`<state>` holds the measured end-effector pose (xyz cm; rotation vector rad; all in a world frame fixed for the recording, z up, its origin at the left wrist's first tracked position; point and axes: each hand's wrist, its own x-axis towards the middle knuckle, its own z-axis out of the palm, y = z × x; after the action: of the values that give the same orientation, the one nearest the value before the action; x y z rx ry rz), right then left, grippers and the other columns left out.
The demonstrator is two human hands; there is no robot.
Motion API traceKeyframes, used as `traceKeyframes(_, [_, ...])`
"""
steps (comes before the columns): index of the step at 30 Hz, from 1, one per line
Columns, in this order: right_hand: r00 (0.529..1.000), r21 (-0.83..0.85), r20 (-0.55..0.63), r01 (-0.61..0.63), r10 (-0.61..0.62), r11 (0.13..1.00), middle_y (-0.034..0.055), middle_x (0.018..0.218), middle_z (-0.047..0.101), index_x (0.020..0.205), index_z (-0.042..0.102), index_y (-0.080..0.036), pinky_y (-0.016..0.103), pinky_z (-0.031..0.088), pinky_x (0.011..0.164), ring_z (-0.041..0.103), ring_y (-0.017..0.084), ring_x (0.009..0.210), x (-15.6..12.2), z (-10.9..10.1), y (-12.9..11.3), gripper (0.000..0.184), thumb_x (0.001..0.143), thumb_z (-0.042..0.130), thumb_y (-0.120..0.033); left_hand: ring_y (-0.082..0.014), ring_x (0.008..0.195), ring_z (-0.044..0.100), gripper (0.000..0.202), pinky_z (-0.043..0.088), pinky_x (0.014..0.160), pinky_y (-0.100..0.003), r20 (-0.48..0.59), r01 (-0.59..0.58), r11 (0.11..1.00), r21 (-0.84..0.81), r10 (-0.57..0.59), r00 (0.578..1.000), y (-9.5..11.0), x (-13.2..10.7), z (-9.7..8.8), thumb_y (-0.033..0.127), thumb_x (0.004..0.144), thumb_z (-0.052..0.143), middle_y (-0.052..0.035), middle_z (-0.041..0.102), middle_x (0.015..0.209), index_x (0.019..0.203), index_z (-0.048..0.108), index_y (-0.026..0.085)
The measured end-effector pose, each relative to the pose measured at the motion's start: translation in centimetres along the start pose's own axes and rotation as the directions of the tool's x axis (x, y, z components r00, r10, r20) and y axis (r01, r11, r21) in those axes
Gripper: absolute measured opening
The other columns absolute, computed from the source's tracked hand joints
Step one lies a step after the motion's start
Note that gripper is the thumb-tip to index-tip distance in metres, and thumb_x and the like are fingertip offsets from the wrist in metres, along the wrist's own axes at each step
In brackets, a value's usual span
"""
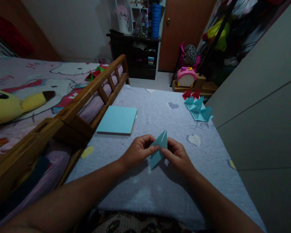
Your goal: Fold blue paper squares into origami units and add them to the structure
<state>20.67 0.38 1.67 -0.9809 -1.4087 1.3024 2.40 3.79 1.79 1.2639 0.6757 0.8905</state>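
Between both hands is a light blue sheet of origami paper (158, 158), folded into a slim pointed shape and held a little above the bed. My left hand (143, 149) grips its left side, thumb on the front face and fingers behind. On the right side my right hand (177, 154) pinches the same paper, its thumb pressed near the middle. The fingers behind the paper are partly hidden. A stack of square light blue paper (118, 119) lies beyond my left hand. Folded light blue paper pieces (198, 109) sit at the far right of the bed.
Red folded paper (191, 94) lies behind the blue pieces. Along the left runs a wooden bed rail (106, 89), with a yellow plush toy (5, 106) on the bed past it. A pale cabinet (262, 106) stands close on the right. Patterned bedding (155, 110) covers the surface.
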Motion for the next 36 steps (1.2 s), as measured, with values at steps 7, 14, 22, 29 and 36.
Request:
traceKeyframes(7, [1.0,-0.015,-0.01,0.0,0.0,1.0,0.0007,0.077,0.065,0.089,0.068,-0.021,0.027,0.051,0.062,0.06,0.014,0.068,-0.1,0.0,-0.1,0.017,0.092,0.063,-0.036,-0.0127,0.064,0.059,0.012,0.05,0.062,-0.028,0.037,-0.003,0.998,0.069,0.0,0.999,0.0,0.0,0.0,0.028,0.084,0.074,-0.0012,0.064,0.074,0.083,0.066,0.018])
traceKeyframes(14, [0.999,0.014,-0.033,-0.039,0.039,0.999,0.0,0.075,0.065,0.087,0.067,-0.02,0.027,0.049,0.062,0.059,0.013,0.066,0.0,0.1,0.2,0.018,0.089,0.068,-0.037,-0.0109,0.061,0.051,0.021,0.041,0.056,-0.025,0.06,0.081,0.983,0.168,-0.092,0.994,0.0,-0.1,0.0,0.033,0.082,0.072,0.0002,0.057,0.069,0.076,0.061,0.016])
traceKeyframes(22, [0.989,0.053,-0.065,-0.128,0.131,0.99,-0.0005,0.07,0.062,0.079,0.066,-0.02,0.026,0.045,0.058,0.055,0.012,0.062,-0.2,0.1,0.0,0.022,0.083,0.072,-0.04,-0.0099,0.062,0.047,0.023,0.036,0.056,-0.024,0.115,0.178,0.969,0.169,-0.199,0.973,0.2,-0.3,0.0,0.036,0.08,0.071,0.0014,0.053,0.07,0.077,0.06,0.015])
traceKeyframes(29, [0.98,0.084,-0.109,-0.16,0.168,0.984,-0.0015,0.065,0.058,0.072,0.063,-0.019,0.026,0.041,0.055,0.05,0.011,0.058,0.0,0.2,-0.4,0.028,0.079,0.075,-0.044,-0.0108,0.063,0.049,0.024,0.037,0.058,-0.025,0.123,0.143,0.968,0.206,-0.171,0.978,0.2,-0.3,0.3,0.039,0.084,0.068,0.0001,0.056,0.071,0.08,0.065,0.015])
traceKeyframes(36, [0.977,0.063,-0.133,-0.158,0.166,0.985,-0.0043,0.058,0.05,0.064,0.059,-0.019,0.024,0.036,0.051,0.044,0.01,0.054,0.3,-0.1,-0.9,0.031,0.078,0.075,-0.042,-0.011,0.062,0.049,0.028,0.039,0.059,-0.024,0.182,0.17,0.963,0.209,-0.209,0.961,0.4,-0.3,0.5,0.042,0.087,0.064,-0.0016,0.061,0.071,0.084,0.07,0.015])
